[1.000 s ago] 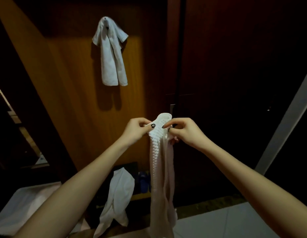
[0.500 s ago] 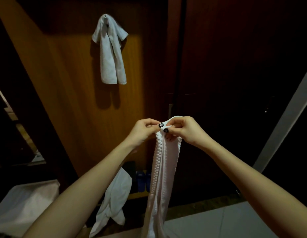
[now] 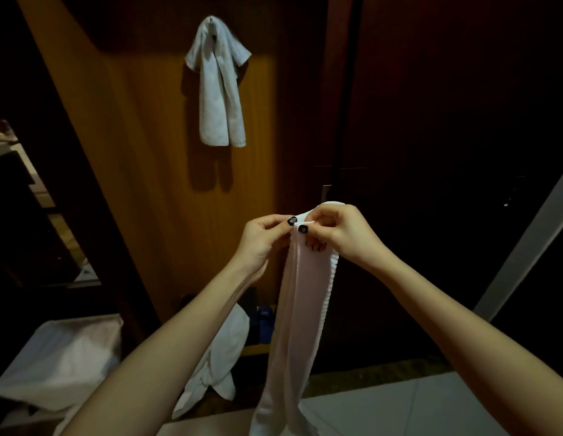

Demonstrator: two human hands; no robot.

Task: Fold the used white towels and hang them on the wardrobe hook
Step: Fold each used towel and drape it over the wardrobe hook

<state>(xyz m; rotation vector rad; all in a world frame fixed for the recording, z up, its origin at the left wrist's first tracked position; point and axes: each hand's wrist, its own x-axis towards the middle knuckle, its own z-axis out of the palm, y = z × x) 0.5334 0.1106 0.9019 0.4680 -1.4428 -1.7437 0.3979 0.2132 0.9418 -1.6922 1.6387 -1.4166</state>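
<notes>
A long white towel (image 3: 300, 313) hangs straight down in front of me, folded lengthwise with a ribbed edge on its right side. My left hand (image 3: 264, 240) and my right hand (image 3: 338, 231) pinch its top edge close together, thumbs almost touching. One white towel (image 3: 219, 89) hangs from the wardrobe hook (image 3: 212, 21) on the wooden panel above. Another white towel (image 3: 222, 350) lies crumpled low, behind my left forearm.
The orange-brown wardrobe panel (image 3: 148, 171) stands straight ahead, dark doors (image 3: 431, 152) to its right. A white bag or basket (image 3: 63, 360) sits at lower left, shelves (image 3: 28, 190) beyond it. Pale floor tiles (image 3: 400, 404) show at lower right. Blue slippers (image 3: 265, 319) sit at the wardrobe's base.
My hands have drawn closer together on the towel's top edge and shifted slightly right. The hanging towel has narrowed into a flatter, straighter strip.
</notes>
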